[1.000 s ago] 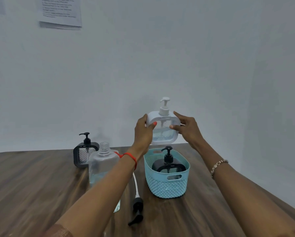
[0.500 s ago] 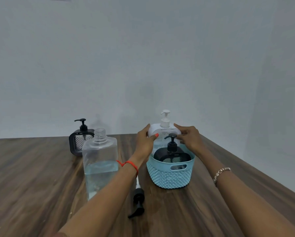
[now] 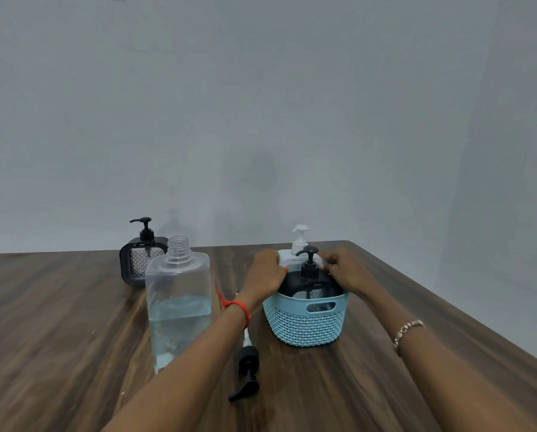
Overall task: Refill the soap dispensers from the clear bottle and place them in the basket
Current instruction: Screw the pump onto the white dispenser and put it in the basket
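White dispenser (image 3: 299, 243) sits low at the back of the blue basket (image 3: 307, 325), behind a black dispenser (image 3: 309, 271). It is clasped from both sides: the left grip (image 3: 265, 271) curls round its left shoulder and the right grip (image 3: 346, 269) round its right. The clear bottle (image 3: 180, 294) stands uncapped on the surface (image 3: 58, 322), left of the basket.

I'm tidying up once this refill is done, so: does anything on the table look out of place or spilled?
The clear bottle stands uncapped, and a black pump head with its tube lies on its side on the table, near the basket. It looks like the bottle's removed top. No spill shows.
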